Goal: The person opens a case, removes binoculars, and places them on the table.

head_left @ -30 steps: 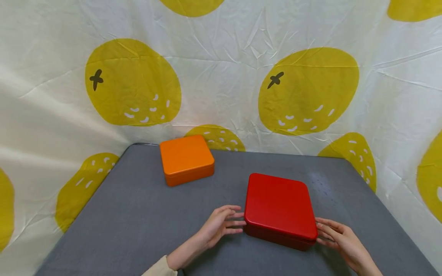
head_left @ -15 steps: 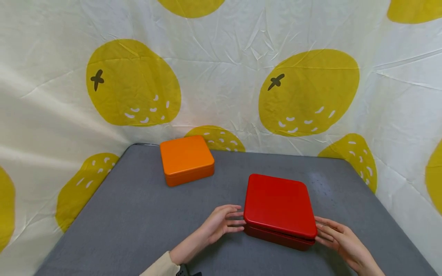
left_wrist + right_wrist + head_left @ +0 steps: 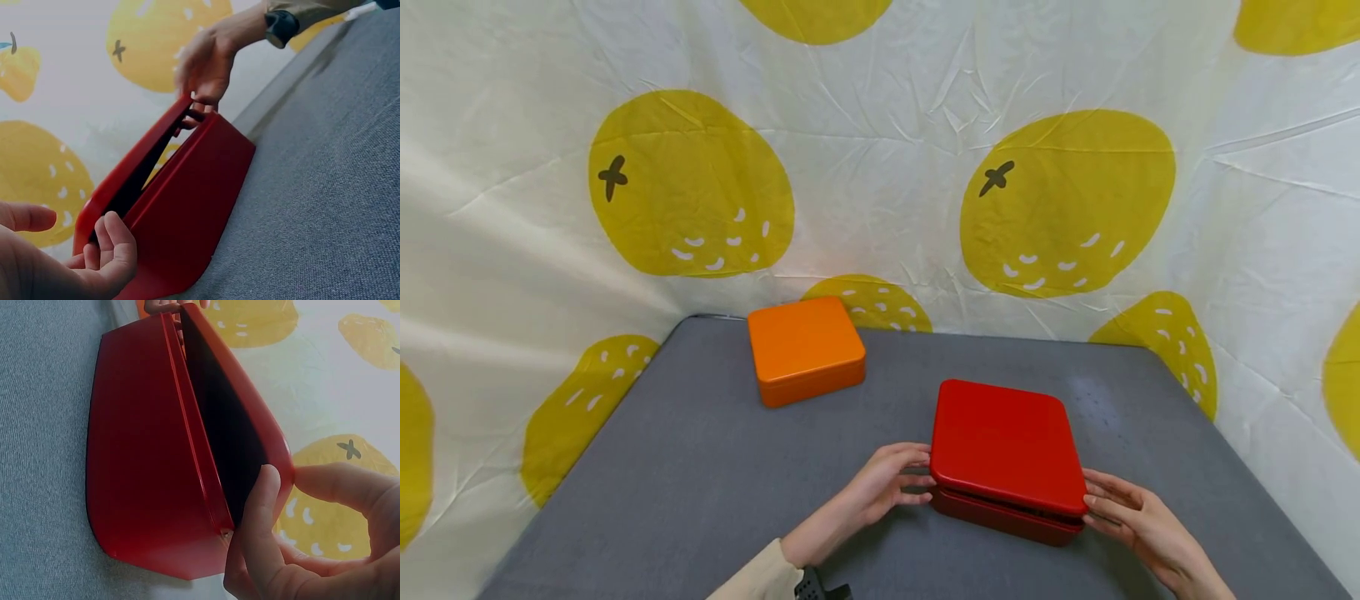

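Observation:
A square red tin (image 3: 1000, 516) stands on the grey table, with its lid (image 3: 1007, 450) raised along the near side and a dark gap beneath. My left hand (image 3: 883, 483) is at the tin's left side. In the left wrist view its fingertips (image 3: 119, 240) curl under the lid's edge, while its thumb stands apart. At the near right corner, my right hand (image 3: 1142, 525) pinches the lid. Thumb and fingers of that right hand (image 3: 312, 544) meet the lid's rim in the right wrist view. The tin's contents are hidden.
A smaller orange tin (image 3: 808, 346), lid on, sits farther back and left on the grey cloth-covered table (image 3: 700, 467). A white curtain (image 3: 880, 192) with yellow fruit prints hangs behind and along both sides.
The lid's near edge has risen from the tin's base, and the gap has widened. Both hands have shifted only slightly; the orange tin has not moved.

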Motion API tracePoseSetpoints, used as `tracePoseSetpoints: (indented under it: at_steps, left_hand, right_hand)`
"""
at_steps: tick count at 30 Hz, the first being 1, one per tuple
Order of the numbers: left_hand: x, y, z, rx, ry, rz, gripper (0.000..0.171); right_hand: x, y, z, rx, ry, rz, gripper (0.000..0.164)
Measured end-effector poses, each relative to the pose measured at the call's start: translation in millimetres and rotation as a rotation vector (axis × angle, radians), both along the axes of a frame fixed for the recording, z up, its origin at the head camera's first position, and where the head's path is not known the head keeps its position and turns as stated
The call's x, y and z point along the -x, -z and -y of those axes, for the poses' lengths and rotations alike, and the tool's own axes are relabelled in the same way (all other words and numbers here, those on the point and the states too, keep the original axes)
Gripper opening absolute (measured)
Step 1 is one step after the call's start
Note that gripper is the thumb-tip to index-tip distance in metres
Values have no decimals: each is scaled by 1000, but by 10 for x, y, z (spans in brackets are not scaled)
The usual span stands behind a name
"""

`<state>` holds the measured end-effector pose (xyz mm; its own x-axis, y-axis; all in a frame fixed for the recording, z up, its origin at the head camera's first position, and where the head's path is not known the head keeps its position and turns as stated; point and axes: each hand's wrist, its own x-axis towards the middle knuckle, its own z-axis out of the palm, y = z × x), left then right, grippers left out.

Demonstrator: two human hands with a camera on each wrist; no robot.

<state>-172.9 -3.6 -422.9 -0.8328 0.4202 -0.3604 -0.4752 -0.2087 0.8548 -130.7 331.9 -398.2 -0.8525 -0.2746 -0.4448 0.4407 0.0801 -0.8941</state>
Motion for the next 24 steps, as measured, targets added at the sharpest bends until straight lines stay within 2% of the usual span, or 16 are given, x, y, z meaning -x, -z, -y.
tracePoseSetpoints:
  at_steps: [8,17,24]
  left_hand:
    - [-7,5,-22,12,-10,-56,38]
    - [-50,-12,25,-1,-10,-90,37]
    - [-62,-24,63,-4,-11,-97,38]
  right_hand:
    - [4,19,14,11,20,-16,66]
    - [-12,27,83,-116,49,-30,71]
    - [-24,-6,113,-132,44,-34,65]
